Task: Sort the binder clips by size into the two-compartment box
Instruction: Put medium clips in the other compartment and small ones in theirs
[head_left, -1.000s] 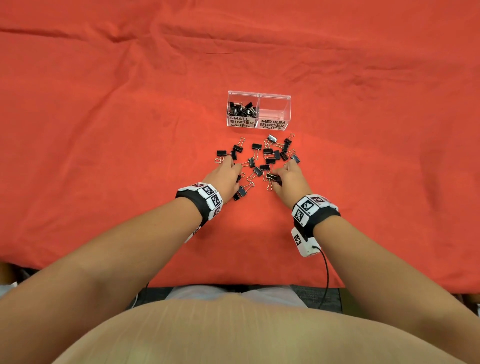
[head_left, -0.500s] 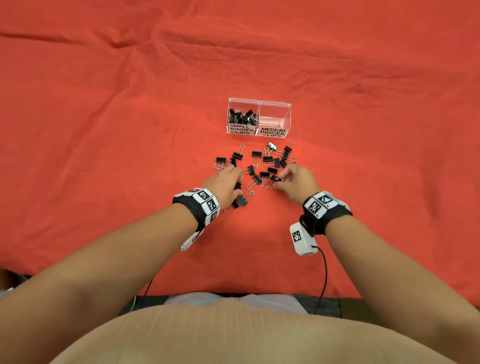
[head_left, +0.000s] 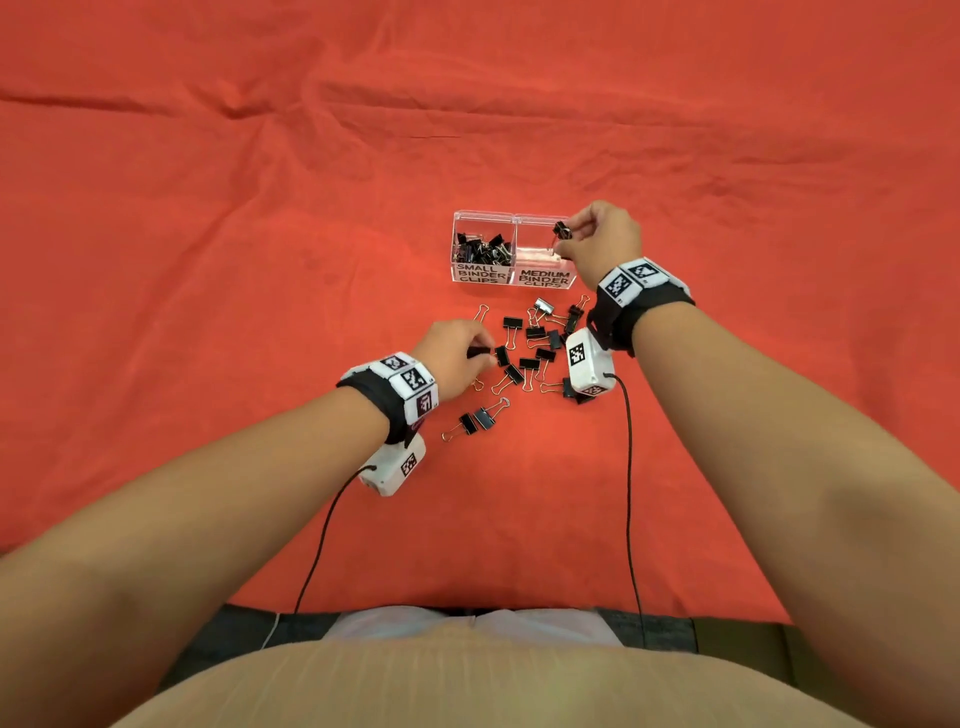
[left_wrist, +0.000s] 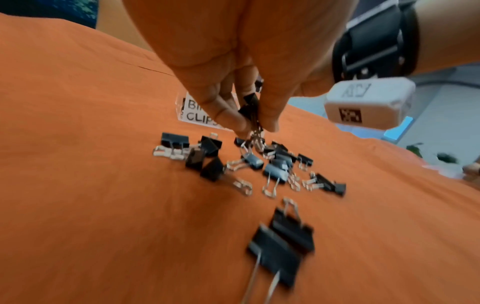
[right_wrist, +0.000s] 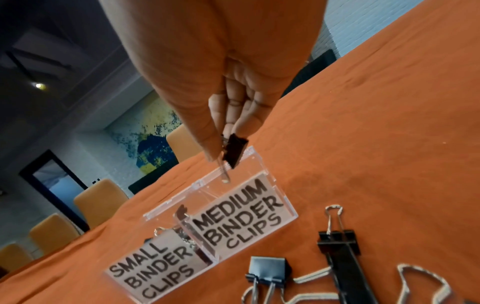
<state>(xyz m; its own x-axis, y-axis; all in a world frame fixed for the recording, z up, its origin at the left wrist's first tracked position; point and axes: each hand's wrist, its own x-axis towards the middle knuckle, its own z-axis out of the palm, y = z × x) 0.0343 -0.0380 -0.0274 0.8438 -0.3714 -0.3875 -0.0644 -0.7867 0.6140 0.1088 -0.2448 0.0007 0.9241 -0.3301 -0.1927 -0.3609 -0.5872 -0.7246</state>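
Observation:
A clear two-compartment box stands on the red cloth; its left half, labelled SMALL BINDER CLIPS, holds several black clips, and its right half, labelled MEDIUM BINDER CLIPS, looks bare. My right hand pinches a black binder clip just above the medium half. Lower down, my left hand pinches a black clip at the left side of the loose pile.
Several black binder clips with silver handles lie scattered on the cloth in front of the box, with a pair nearest me. Wrinkled red cloth covers the table. Camera cables trail from both wrists toward my body.
My right hand has lifted a clip out of the pile and carried it up over the medium compartment. My left hand stays at the pile, now pinching a clip.

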